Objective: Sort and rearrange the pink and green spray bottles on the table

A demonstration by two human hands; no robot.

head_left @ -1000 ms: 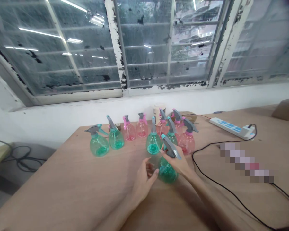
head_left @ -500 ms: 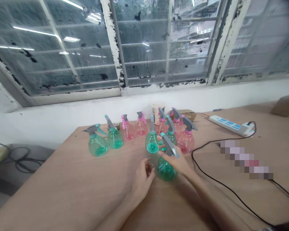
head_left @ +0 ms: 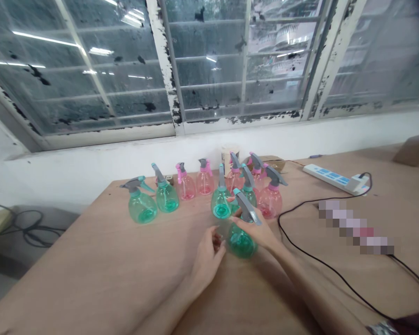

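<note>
head view: the right hand [head_left: 260,232] grips a green sprayer [head_left: 242,243] near its neck; the left hand [head_left: 207,256], half-curled beside it, seems empty. pushed carelessly forward, the sprayer could topple the green bottle [head_left: 220,210] just behind. bare tabletop [head_left: 108,270] spreads leftward; a black cable [head_left: 279,221] borders the right.

no lettering can be read (the pale container [head_left: 226,161] bears only blurred dark marks).

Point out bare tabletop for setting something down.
Widest: table left of the left hand, in front of the leftmost green bottle. Another: between the power strip and cardboard box. Crowded: behind the right hand and its held bottle, where green bottles and pink bottles cluster.
</note>
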